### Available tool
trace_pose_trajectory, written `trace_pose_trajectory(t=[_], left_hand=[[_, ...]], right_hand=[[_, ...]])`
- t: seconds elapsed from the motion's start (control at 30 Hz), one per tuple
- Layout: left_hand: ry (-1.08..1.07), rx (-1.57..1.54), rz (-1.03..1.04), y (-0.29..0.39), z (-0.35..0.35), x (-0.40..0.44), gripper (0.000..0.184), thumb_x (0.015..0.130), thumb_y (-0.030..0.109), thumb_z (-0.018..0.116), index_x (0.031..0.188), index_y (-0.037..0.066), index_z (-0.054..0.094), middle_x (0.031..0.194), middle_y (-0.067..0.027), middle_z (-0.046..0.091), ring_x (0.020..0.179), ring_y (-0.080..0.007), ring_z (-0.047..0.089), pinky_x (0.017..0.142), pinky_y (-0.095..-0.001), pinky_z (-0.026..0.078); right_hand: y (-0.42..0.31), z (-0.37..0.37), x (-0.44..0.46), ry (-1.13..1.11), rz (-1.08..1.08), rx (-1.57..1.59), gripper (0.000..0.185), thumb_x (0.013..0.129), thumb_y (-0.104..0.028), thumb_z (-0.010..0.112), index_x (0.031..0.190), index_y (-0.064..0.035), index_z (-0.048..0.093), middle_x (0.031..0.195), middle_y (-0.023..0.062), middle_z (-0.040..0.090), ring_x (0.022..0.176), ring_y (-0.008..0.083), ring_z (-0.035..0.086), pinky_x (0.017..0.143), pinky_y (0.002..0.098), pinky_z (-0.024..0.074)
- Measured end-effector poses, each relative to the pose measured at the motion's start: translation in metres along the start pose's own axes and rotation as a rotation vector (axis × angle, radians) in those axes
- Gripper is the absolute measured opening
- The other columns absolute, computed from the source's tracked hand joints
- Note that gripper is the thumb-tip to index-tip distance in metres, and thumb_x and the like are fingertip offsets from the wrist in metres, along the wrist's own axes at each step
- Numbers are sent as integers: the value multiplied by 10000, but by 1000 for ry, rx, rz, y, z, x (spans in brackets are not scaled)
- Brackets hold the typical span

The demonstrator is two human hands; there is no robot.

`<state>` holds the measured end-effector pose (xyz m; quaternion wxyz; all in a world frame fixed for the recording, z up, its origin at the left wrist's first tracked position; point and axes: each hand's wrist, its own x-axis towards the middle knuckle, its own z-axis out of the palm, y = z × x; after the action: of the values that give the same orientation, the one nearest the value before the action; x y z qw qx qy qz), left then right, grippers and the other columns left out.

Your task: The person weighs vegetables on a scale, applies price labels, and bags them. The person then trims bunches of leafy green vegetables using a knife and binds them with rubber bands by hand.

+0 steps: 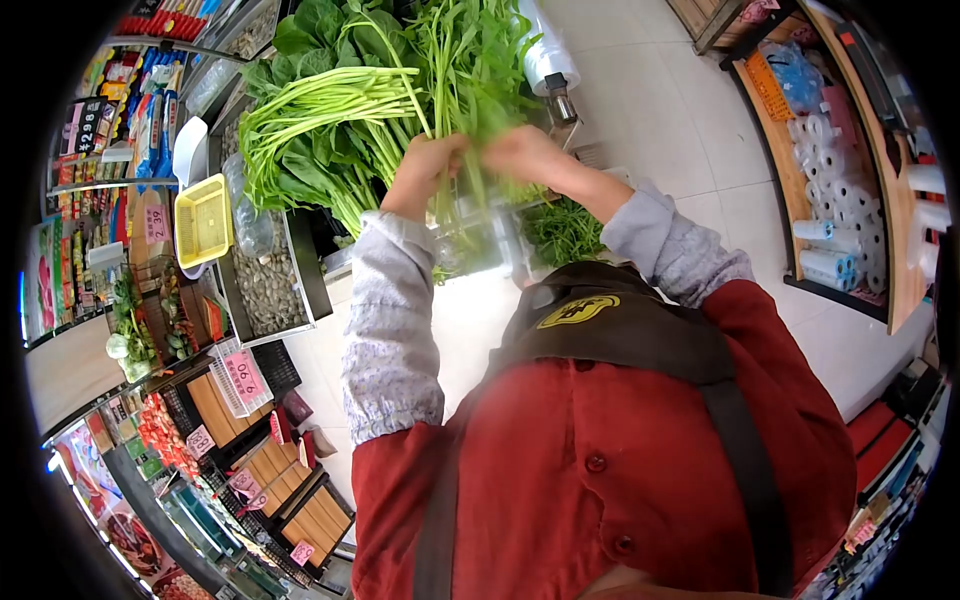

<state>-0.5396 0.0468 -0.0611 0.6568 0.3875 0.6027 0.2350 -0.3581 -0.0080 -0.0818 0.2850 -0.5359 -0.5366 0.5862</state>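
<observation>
I have the left hand (pixel 428 165) near the top centre of the frame, its fingers curled around stems of leafy greens (pixel 455 65); just beside it the right hand (pixel 522 156) is blurred, so I can't read how its fingers stand. A bundle of pale stems (pixel 335 92) spreads upper left of the hands, and I see a clear plastic roll (pixel 549 58) upper right of them. Thin dark greens (pixel 563 233) lie below the right hand. At centre left I make out a yellow basket (pixel 204 224) above small shells (pixel 268 290). A red garment (pixel 520 470) and dark apron (pixel 610 335) fill the lower middle; white rolls (pixel 835 180) stand on shelving at right.
</observation>
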Motion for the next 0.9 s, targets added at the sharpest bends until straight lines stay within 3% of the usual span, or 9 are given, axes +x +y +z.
trace_pose_trajectory(t=[0.2, 0.4, 0.9], left_hand=[[-114, -168, -26, 12, -6, -10, 201, 784, 44, 681, 959, 49, 582, 741, -5, 587, 538, -77, 503, 462, -217, 401], [-125, -293, -2, 6, -3, -12, 228, 787, 23, 675, 985, 45, 566, 769, -6, 591, 581, -82, 512, 492, -229, 400], [-77, -305, 1, 8, 10, -17, 192, 811, 4, 637, 987, 25, 561, 781, -28, 595, 608, -108, 519, 498, -245, 408]], right_hand=[[-16, 12, 4, 51, 40, 356, 204, 825, -204, 665, 899, -15, 639, 770, 43, 644, 638, 87, 591, 510, 206, 471], [-16, 13, 4, 73, 139, 429, 168, 852, -191, 634, 903, -32, 623, 791, 29, 640, 628, 76, 572, 527, 203, 480], [-10, 16, 10, 107, 126, 527, 160, 885, -181, 587, 858, -25, 613, 751, 14, 608, 591, 77, 544, 509, 227, 490]])
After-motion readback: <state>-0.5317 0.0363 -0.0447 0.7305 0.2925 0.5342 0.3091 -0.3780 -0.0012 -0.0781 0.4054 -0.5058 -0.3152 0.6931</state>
